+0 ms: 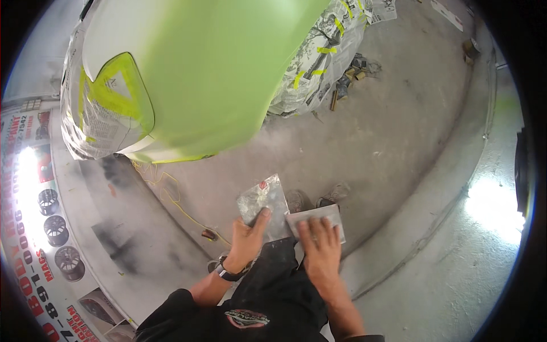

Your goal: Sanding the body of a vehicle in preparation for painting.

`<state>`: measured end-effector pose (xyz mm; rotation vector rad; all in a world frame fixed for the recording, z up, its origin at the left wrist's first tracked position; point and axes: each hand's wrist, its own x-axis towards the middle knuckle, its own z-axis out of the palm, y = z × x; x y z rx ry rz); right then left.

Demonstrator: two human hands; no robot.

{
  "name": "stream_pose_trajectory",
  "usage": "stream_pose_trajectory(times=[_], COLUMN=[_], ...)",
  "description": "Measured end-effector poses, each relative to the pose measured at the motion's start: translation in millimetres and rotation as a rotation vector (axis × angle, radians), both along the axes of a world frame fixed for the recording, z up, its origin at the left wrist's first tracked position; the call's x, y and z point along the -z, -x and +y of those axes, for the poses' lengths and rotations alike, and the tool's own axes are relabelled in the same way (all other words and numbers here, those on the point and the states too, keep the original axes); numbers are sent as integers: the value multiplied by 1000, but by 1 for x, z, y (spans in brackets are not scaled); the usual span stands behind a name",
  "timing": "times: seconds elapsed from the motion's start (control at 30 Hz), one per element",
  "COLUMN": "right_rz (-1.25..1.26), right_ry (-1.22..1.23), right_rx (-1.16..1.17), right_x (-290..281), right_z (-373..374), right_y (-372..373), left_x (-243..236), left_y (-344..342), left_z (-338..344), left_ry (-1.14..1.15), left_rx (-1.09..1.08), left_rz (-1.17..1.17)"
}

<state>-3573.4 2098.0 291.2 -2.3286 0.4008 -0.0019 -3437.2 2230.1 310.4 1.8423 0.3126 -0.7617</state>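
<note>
My left hand [249, 242] is closed on a thin, mottled grey rectangular sheet [263, 196] with a small red spot near its far edge; the thumb presses on its top face. My right hand [322, 251] grips a pale, flat rectangular sheet [315, 214], fingers laid across its top and the thumb hidden. The two sheets meet edge to edge in front of my body, the pale one to the right. Whether either is metal, card or abrasive paper, I cannot tell.
A light-green painted car body [216, 85] stands ahead, masked with newspaper [319, 62] and yellow tape. Rolls and scraps [353, 77] lie beside it. A yellow cord [185, 214] crosses the concrete floor [387, 137] at left, near a printed banner [62, 290]. A white wall [456, 279] runs along the right.
</note>
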Motion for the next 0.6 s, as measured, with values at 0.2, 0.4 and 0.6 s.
stream_pose_trajectory(times=[0.2, 0.4, 0.6], right_rz=[-8, 83, 60], right_ry=[105, 24, 276], right_rx=[11, -195, -231], right_x=[-19, -4, -44], right_z=[0, -19, -13], right_y=[-11, 1, -28], left_x=[0, -8, -5], left_y=[1, -6, 2], left_z=[5, 10, 24], left_ry=[88, 490, 187], left_rx=[-115, -485, 12], left_rz=[21, 275, 12])
